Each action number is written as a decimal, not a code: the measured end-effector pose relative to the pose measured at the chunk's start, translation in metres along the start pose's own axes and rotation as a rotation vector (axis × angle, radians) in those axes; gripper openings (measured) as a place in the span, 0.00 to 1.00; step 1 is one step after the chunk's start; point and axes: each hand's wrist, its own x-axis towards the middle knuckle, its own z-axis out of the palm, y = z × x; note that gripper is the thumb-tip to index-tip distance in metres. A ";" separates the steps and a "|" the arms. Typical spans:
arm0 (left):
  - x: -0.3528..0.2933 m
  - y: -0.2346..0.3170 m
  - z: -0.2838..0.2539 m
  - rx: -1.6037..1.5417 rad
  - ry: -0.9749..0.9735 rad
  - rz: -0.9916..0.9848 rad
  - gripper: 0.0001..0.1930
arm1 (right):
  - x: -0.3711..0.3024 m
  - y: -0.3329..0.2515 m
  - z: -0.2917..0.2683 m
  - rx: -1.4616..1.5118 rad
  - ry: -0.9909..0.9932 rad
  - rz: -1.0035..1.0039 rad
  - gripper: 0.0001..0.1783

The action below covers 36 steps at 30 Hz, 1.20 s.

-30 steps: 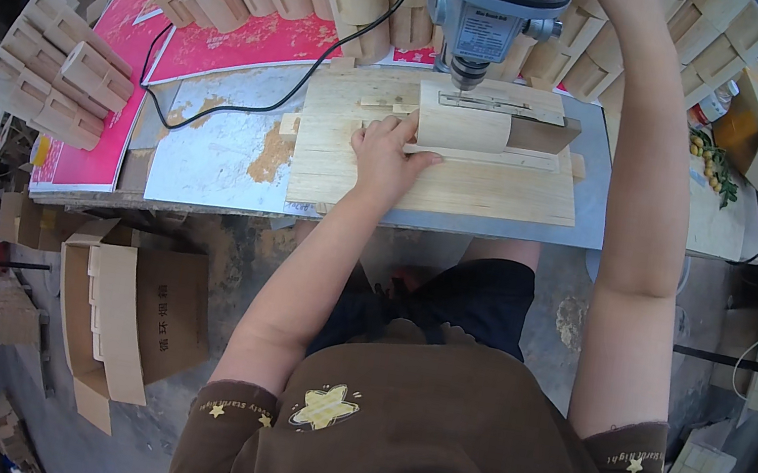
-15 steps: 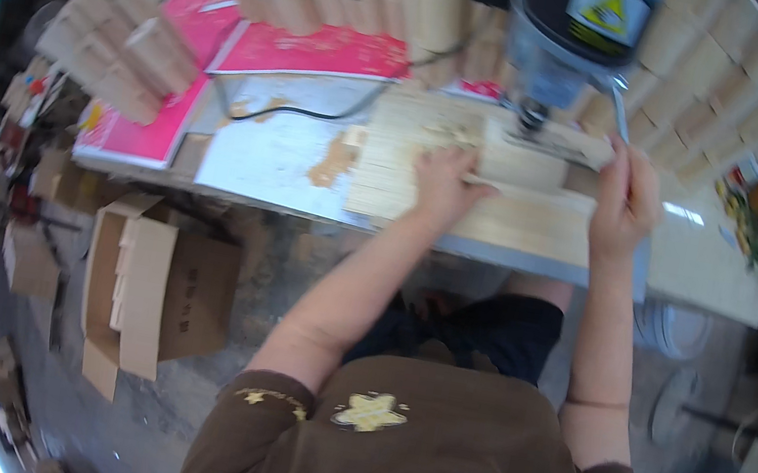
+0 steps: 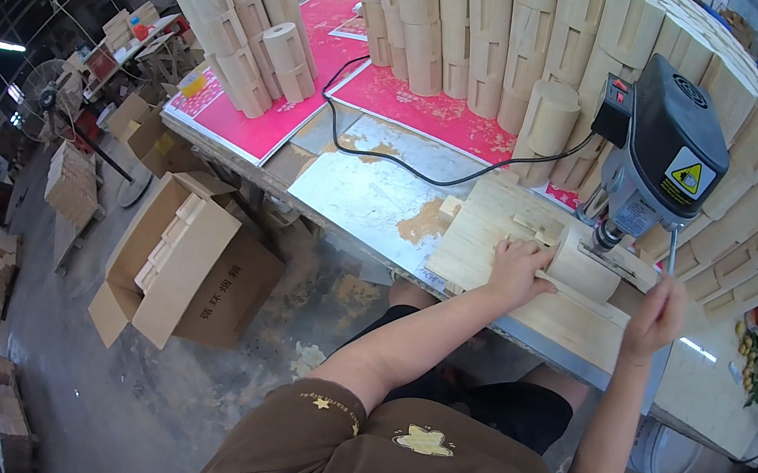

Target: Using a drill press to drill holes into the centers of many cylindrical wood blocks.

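Observation:
A pale wooden cylinder lies sideways on a wooden board jig, below the chuck of a small bench drill press. At the cylinder's left end is my left hand, its fingers bent against the wood and its thumb along the front side. My right hand is closed around the lower end of the metal feed lever, on the right of the press. Whether the drill bit touches the wood cannot be made out.
Slotted wooden cylinders stand in tall stacks behind the press, with a smaller group at left on pink sheets. A black cable crosses the bench. An open cardboard box with wooden pieces sits on the floor at left.
My view has swung to the left, so bench and press appear farther right and lower. Both hands keep their places, the left at the cylinder and the right on the lever.

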 end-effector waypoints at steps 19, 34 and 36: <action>0.014 -0.002 0.001 -0.197 -0.084 -0.027 0.21 | 0.018 0.048 -0.023 -0.010 -0.750 0.180 0.22; -0.018 -0.062 -0.164 -0.782 -0.027 -0.582 0.14 | -0.022 0.003 -0.043 -0.153 -0.834 0.150 0.14; -0.018 -0.047 -0.161 -0.819 -0.004 -0.651 0.16 | -0.023 -0.003 -0.039 -0.132 -0.830 0.139 0.14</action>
